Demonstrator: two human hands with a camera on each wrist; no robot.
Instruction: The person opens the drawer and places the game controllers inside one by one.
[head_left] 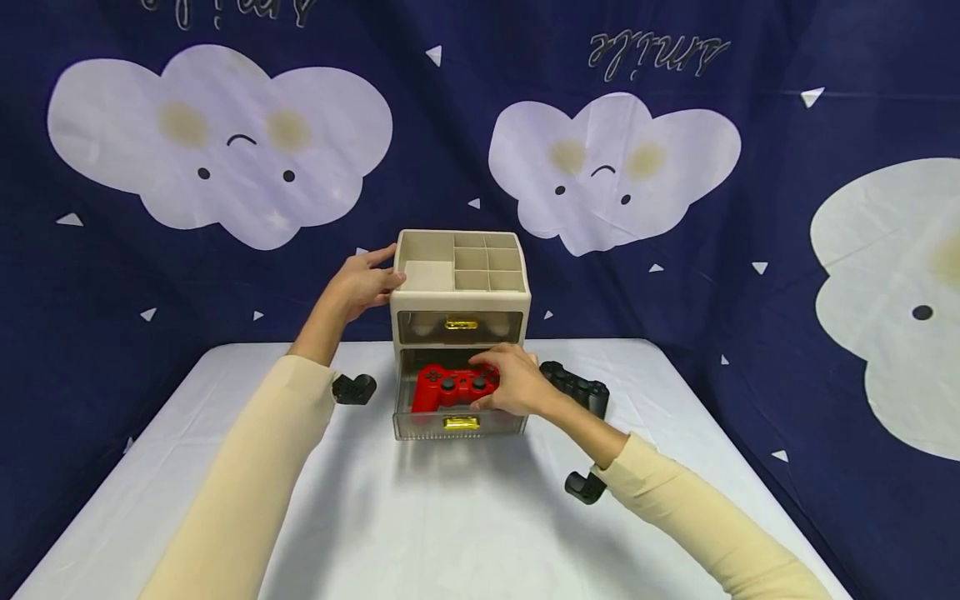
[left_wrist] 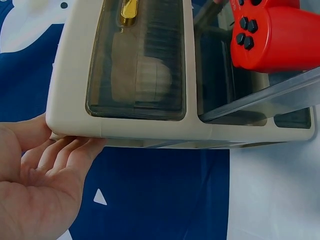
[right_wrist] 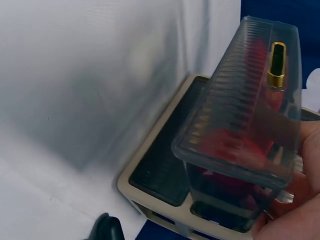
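At twelve o'clock on the desk [head_left: 420, 517], gripping the red game controller [head_left: 432, 393] inside the pulled-out lower drawer [head_left: 495, 426] of the organizer [head_left: 405, 302] with the right hand [head_left: 517, 381]; at ten o'clock, bracing with an unclenched left hand [head_left: 360, 283]. Apparently settling the controller; next, calls for releasing.

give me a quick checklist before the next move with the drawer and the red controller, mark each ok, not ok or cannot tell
1. Organizer steadied: ok, the left hand holds its upper left side.
2. Lower drawer open: ok, pulled out at the front.
3. Upper drawer closed: ok.
4. Red controller resting flat on the drawer floor: cannot tell, its underside is hidden.
5. Right hand clear of the lower drawer: not ok, its fingers are round the red controller's right end.
6. Black controller out of the drawer's way: ok, it lies to the organizer's right.
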